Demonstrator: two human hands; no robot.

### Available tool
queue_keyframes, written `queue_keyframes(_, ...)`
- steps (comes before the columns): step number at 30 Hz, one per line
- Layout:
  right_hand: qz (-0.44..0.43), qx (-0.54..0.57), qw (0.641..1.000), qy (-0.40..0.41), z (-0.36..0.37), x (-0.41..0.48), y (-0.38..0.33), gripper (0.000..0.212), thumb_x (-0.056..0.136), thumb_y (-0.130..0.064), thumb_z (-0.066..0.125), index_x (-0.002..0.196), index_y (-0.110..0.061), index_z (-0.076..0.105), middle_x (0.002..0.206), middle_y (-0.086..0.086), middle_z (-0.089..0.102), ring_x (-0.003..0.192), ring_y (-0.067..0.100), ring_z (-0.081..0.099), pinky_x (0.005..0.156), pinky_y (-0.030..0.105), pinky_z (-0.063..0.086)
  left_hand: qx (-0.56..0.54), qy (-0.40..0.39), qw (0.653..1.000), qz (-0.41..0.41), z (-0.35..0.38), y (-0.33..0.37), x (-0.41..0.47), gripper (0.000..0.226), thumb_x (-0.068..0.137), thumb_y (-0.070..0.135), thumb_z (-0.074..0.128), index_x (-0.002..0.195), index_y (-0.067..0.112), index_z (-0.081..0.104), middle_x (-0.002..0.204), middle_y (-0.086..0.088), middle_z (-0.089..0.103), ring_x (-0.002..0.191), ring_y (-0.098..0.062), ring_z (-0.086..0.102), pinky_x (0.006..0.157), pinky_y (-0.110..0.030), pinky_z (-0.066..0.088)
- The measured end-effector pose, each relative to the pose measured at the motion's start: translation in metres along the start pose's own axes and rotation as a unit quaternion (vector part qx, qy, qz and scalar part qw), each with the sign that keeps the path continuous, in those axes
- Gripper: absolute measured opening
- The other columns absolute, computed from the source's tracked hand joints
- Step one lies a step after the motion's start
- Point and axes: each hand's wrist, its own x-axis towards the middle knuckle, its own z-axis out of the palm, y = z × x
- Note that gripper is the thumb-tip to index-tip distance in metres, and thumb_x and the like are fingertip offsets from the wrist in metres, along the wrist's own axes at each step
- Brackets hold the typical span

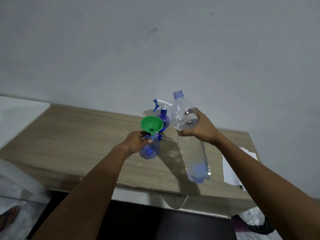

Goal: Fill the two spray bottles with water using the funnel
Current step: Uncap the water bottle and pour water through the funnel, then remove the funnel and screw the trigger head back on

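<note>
Right hand [199, 129] grips uncapped water bottle [195, 156] near-upright, not pouring, while left hand [136, 142] clasps open spray bottle [150, 151] on desk [78, 135], likely steadying green funnel [152, 124]; second sprayer [163, 116] stands behind.

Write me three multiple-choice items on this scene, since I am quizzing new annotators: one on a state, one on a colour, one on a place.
1. The water bottle in the right hand is: A capped; B uncapped; C lying flat.
2. The funnel is: A red; B green; C white.
3. The funnel sits: A in the water bottle; B loose in the right hand; C in the spray bottle that the left hand holds.
Answers: 1 B, its threaded mouth shows bare; 2 B, its cone is plainly green; 3 C, its spout enters that bottle's open neck.
</note>
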Motion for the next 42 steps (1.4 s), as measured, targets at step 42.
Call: queue_keyframes(42, -0.021, 0.219, 0.974, 0.061, 0.140, -0.024, 0.027, 0.078, 0.073, -0.003, 0.089, 0.141, -0.016, 0.053, 0.133, 0.003, 0.066, 0.122, 0.017, 0.064, 0.096, 0.028, 0.055, -0.138, -0.095, 0.983, 0.072, -0.001, -0.036, -0.012, 0.052, 0.082, 0.046, 0.072, 0.129, 0.027, 0.064, 0.128, -0.001, 0.070, 0.127, -0.023, 0.061, 0.113, -0.050, 0.042)
